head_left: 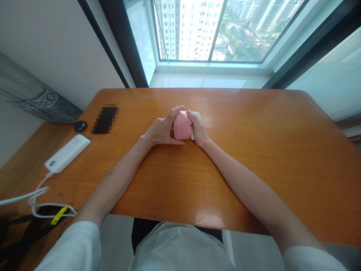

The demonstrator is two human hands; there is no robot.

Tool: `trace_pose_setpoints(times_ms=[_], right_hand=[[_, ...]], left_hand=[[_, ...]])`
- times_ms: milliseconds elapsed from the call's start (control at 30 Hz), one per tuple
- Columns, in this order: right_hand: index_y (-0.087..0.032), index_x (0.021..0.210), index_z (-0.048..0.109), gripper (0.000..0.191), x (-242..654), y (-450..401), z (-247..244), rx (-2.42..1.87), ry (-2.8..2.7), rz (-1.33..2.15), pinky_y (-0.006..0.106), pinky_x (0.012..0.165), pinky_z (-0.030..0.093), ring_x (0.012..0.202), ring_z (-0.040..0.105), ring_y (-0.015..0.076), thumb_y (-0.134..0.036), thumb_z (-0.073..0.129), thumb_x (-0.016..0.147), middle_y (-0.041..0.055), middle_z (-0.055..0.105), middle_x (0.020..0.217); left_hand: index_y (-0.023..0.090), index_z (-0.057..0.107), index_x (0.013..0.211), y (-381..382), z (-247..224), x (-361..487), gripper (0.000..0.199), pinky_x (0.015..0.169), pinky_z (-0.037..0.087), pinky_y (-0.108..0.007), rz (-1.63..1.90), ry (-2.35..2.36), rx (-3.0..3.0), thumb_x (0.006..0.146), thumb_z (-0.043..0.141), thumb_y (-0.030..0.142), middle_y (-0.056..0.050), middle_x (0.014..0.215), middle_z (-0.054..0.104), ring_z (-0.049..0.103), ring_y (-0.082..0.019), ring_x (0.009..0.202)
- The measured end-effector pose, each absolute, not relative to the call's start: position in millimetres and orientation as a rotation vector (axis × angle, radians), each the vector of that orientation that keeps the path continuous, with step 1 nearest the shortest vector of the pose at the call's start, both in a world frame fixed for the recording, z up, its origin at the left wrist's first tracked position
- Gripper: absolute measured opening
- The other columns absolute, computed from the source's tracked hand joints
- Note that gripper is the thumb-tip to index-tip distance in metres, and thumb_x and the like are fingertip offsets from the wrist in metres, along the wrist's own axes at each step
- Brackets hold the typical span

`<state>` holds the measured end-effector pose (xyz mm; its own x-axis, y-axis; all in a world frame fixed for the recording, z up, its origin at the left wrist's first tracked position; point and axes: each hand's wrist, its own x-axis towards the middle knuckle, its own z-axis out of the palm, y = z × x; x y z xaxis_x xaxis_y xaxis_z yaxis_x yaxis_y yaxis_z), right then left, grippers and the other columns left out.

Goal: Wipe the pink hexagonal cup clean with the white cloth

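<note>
On the desk (248,158), a power bank (67,153) at far left, a puck (80,126) and a blurred slab (105,120) just right of it; mid-desk, an object (182,125) between left hand (161,130) and right hand (198,128); behind, a window (208,34).

pink object (182,125), orange wood-grain tabletop (254,150), white power bank (67,153), yellow tag (59,215) on black strap (36,230)

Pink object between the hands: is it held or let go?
Held: the pink object sits clasped between the left hand and the right hand, both touching it.
</note>
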<state>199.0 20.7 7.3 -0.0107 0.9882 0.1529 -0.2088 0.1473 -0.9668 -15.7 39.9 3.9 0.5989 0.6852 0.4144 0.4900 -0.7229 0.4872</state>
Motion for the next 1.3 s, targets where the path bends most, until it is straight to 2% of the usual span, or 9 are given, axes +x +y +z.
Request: trace_pose_setpoints(times_ms=[233, 567, 700, 800, 900, 967, 1033, 1167, 1300], right_hand=[[-0.027, 0.081, 0.058, 0.070, 198.5, 20.1, 9.8, -0.961, -1.145, 1.229, 0.032, 0.066, 0.045, 0.076, 0.049, 0.0154, -0.096, 0.068, 0.093, -0.0024, 0.053, 0.082], [-0.027, 0.081, 0.060, 0.071, 198.5, 19.2, 10.2, -1.030, -1.135, 1.144, 0.034, 0.070, 0.049, 0.079, 0.054, 0.0176, -0.097, 0.067, 0.094, -0.0003, 0.057, 0.084], [-0.028, 0.079, 0.059, 0.071, 199.0, 19.2, 8.5, -1.017, -1.165, 1.115, 0.035, 0.074, 0.050, 0.080, 0.053, 0.0178, -0.097, 0.066, 0.094, -0.0007, 0.056, 0.083], [-0.027, 0.078, 0.060, 0.071, 198.8, 18.2, 9.1, -0.995, -1.192, 1.137, 0.036, 0.074, 0.049, 0.078, 0.053, 0.0176, -0.096, 0.067, 0.094, -0.0009, 0.056, 0.082], [-0.027, 0.077, 0.060, 0.070, 197.7, 15.1, 12.6, -1.000, -1.205, 1.129, 0.036, 0.072, 0.047, 0.077, 0.052, 0.0175, -0.095, 0.066, 0.096, -0.0012, 0.055, 0.080], [-0.028, 0.076, 0.059, 0.069, 197.0, 12.6, 15.5, -1.007, -1.216, 1.113, 0.036, 0.071, 0.047, 0.078, 0.053, 0.0179, -0.092, 0.065, 0.098, -0.0011, 0.055, 0.081], [-0.028, 0.076, 0.057, 0.067, 196.6, 10.6, 17.8, -1.012, -1.226, 1.105, 0.036, 0.070, 0.047, 0.079, 0.053, 0.0182, -0.091, 0.065, 0.099, -0.0011, 0.055, 0.081], [-0.028, 0.075, 0.057, 0.064, 196.6, 9.5, 19.6, -1.002, -1.228, 1.106, 0.036, 0.069, 0.046, 0.078, 0.051, 0.0185, -0.088, 0.066, 0.098, -0.0009, 0.054, 0.080], [-0.028, 0.076, 0.057, 0.064, 196.4, 10.5, 20.1, -0.996, -1.213, 1.119, 0.035, 0.068, 0.045, 0.078, 0.051, 0.0181, -0.087, 0.067, 0.098, -0.0009, 0.055, 0.080]], left_hand=[[0.029, 0.031, 0.186, 40.1, -3.6, -15.2, 0.142, 0.098, 0.071, -0.045, 0.881, 1.012, 2.571, 0.075, 0.098, 0.087, -0.023, 0.183, 0.052, 0.078, -0.042, 0.144], [0.028, 0.042, 0.177, 37.5, -2.6, -8.8, 0.135, 0.105, 0.069, -0.049, 0.976, 1.021, 2.466, 0.069, 0.103, 0.083, -0.019, 0.172, 0.062, 0.077, -0.041, 0.142], [0.030, 0.047, 0.174, 33.7, 3.5, -4.0, 0.130, 0.100, 0.069, -0.044, 0.996, 1.017, 2.351, 0.068, 0.103, 0.079, -0.017, 0.165, 0.069, 0.083, -0.035, 0.125], [0.028, 0.052, 0.170, 33.4, 4.7, -0.9, 0.120, 0.088, 0.067, -0.039, 1.003, 1.020, 2.233, 0.072, 0.100, 0.078, -0.014, 0.149, 0.078, 0.084, -0.029, 0.106], [0.020, 0.061, 0.160, 36.4, 1.3, -0.7, 0.103, 0.078, 0.061, -0.036, 0.978, 1.045, 2.145, 0.084, 0.087, 0.085, -0.009, 0.117, 0.084, 0.079, -0.026, 0.089], [0.017, 0.065, 0.155, 38.2, -1.6, -1.6, 0.097, 0.079, 0.060, -0.037, 0.963, 1.073, 2.143, 0.091, 0.079, 0.089, -0.006, 0.099, 0.082, 0.077, -0.026, 0.084], [0.017, 0.066, 0.156, 38.5, -3.7, -2.3, 0.097, 0.083, 0.061, -0.040, 0.959, 1.090, 2.166, 0.093, 0.075, 0.091, -0.004, 0.093, 0.080, 0.078, -0.028, 0.086], [0.021, 0.060, 0.165, 34.3, -3.8, -2.5, 0.103, 0.094, 0.064, -0.045, 0.953, 1.127, 2.214, 0.094, 0.070, 0.095, -0.009, 0.110, 0.084, 0.082, -0.032, 0.099], [0.025, 0.053, 0.172, 31.5, -2.1, -3.4, 0.104, 0.108, 0.064, -0.048, 1.035, 1.063, 2.256, 0.097, 0.068, 0.095, -0.017, 0.155, 0.076, 0.081, -0.037, 0.127]])
